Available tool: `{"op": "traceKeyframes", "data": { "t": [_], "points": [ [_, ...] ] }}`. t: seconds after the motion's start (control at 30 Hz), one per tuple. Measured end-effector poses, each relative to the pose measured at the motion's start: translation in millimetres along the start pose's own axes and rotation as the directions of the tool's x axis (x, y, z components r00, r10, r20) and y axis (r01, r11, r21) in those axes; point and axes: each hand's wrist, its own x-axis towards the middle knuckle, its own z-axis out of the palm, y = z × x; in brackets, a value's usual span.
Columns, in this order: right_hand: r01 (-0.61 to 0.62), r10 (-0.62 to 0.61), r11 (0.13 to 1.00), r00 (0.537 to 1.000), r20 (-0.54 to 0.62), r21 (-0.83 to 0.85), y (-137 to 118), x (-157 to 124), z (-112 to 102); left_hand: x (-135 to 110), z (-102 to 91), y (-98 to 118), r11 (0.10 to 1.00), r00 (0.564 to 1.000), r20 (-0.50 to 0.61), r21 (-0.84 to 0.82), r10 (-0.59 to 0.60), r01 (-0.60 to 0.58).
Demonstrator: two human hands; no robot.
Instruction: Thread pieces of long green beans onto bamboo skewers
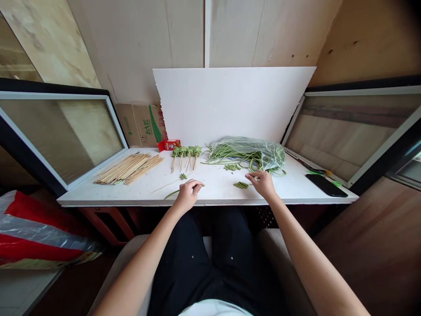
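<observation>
Over the front of the white table, my left hand [188, 194] is closed in a pinch on a long green bean [171, 194], whose end sticks out to the left. My right hand [261, 183] is also pinched closed; whatever is between its fingertips is too small to make out. Just left of it lies a small pile of cut bean pieces [241, 185]. A thin skewer [163, 186] with bean pieces [183, 176] at its tip lies beyond my left hand. Farther back are a heap of short bean bits [232, 167] and several loaded bean skewers [187, 152].
Bare bamboo skewers [130, 169] are spread at the left. A clear plastic bag of long beans [246, 151] lies at the back. A black phone [326, 185] and scissors [311, 167] lie right. A red box [171, 145] and cardboard carton [141, 125] stand at the back left.
</observation>
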Motion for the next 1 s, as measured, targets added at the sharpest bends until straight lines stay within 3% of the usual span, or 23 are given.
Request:
{"op": "traceKeyframes", "data": {
  "t": [0.17, 0.33, 0.43, 0.5, 0.6, 0.7, 0.8, 1.0],
  "points": [
    [-0.048, 0.054, 0.978, 0.998, 0.024, -0.201, 7.5, -17.2, 20.0, -11.3, 19.7, -5.1, 0.995, 0.994, 0.103, 0.098, -0.021, 0.011],
    [0.021, -0.03, 0.951, 0.999, -0.025, -0.307, -7.4, -19.0, 20.6, -11.6, 19.1, -4.1, 0.998, 0.997, 0.074, 0.052, -0.028, 0.024],
    [0.079, -0.086, 0.986, 0.995, -0.041, -0.147, -38.1, -17.4, 19.0, -11.0, 18.7, 1.2, 0.996, 0.997, 0.064, 0.08, -0.035, 0.03],
    [0.181, -0.188, 0.98, 0.979, 0.084, 0.086, -68.2, -21.4, 20.4, -11.8, 20.2, 5.5, 0.993, 0.996, 0.089, 0.116, -0.026, 0.016],
    [0.201, -0.333, 0.894, 0.897, 0.292, 0.4, -114.2, -35.3, 25.8, -14.0, 23.0, 10.8, 0.99, 0.992, 0.129, 0.137, -0.004, -0.014],
    [0.272, -0.449, 0.83, 0.844, 0.294, 0.487, -142.0, -49.0, 33.1, -15.5, 24.2, 14.3, 0.992, 0.99, 0.143, 0.128, -0.004, -0.015],
    [0.308, -0.461, 0.815, 0.858, 0.227, 0.492, -145.4, -54.0, 39.6, -15.4, 24.3, 16.2, 0.996, 0.991, 0.131, 0.083, -0.002, -0.009],
    [0.231, -0.351, 0.834, 0.923, 0.157, 0.501, -133.9, -50.9, 45.8, -14.8, 29.9, 10.3, 0.988, 0.992, 0.093, -0.115, -0.089, 0.1]
  ]
}}
